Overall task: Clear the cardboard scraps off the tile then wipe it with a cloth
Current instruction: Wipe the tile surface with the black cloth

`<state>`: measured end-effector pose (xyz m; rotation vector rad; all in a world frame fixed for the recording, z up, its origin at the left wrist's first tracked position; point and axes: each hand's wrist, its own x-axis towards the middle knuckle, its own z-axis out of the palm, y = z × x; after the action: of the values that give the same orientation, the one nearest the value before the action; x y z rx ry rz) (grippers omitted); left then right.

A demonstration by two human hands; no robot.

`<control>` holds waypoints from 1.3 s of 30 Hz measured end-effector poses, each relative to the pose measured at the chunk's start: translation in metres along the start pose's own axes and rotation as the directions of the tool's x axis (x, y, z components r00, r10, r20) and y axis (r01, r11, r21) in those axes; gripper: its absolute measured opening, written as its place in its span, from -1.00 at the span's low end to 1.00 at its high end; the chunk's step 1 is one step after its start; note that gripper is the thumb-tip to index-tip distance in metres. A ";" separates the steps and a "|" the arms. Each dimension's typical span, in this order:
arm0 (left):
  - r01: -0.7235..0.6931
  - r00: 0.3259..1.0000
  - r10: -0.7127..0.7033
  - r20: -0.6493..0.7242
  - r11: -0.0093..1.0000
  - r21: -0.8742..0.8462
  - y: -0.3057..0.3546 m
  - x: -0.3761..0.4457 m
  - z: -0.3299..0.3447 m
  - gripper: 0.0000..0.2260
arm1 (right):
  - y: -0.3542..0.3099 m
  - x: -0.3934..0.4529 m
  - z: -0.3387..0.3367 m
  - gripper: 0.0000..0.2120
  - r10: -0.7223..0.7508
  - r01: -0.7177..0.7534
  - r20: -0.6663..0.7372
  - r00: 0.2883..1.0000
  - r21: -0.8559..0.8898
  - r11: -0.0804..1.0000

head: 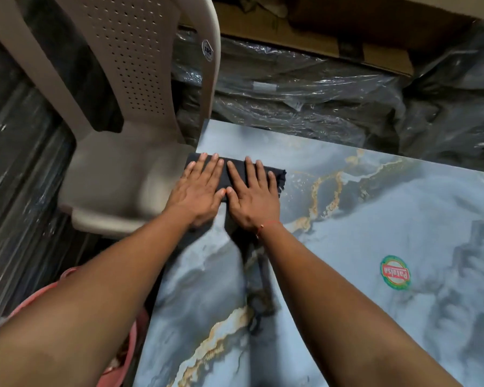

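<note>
A large glossy tile (361, 247) with blue-grey marbling and gold veins lies in front of me. A folded black cloth (278, 174) rests near the tile's far left corner. My left hand (199, 188) and my right hand (252, 196) lie flat side by side on the cloth, fingers spread and pointing away from me, pressing it onto the tile. The cloth's middle is hidden under both palms. A round green and red sticker (396, 272) sits on the tile to the right. No cardboard scraps show on the tile.
A beige plastic chair (123, 163) stands against the tile's left edge. Dark bundles wrapped in clear plastic (305, 99) lie beyond the tile, with a cardboard box (375, 51) behind them. A pink object (123, 350) sits low at the left.
</note>
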<state>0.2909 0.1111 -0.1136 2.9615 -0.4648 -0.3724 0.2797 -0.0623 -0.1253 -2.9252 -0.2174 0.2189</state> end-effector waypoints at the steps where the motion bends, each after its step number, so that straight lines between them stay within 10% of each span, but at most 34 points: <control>1: -0.004 1.000 0.004 0.006 1.000 -0.004 -0.003 0.014 -0.003 -0.36 | 0.004 0.014 -0.002 -0.40 -0.002 0.002 0.005 1.000 -0.005 1.000; 18: 0.030 0.999 -0.032 0.036 0.998 0.054 -0.010 0.112 -0.029 -0.34 | 0.042 0.116 -0.032 -0.39 -0.052 0.056 0.081 0.995 -0.054 0.997; 39: -0.158 0.987 0.158 -0.001 0.987 -0.012 0.125 -0.227 0.067 -0.36 | 0.017 -0.296 0.019 -0.36 0.069 -0.068 -0.021 0.997 0.053 0.996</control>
<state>0.0290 0.0593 -0.1079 2.8873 -0.6898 -0.3565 -0.0107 -0.1223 -0.1080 -2.8842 -0.1058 0.1978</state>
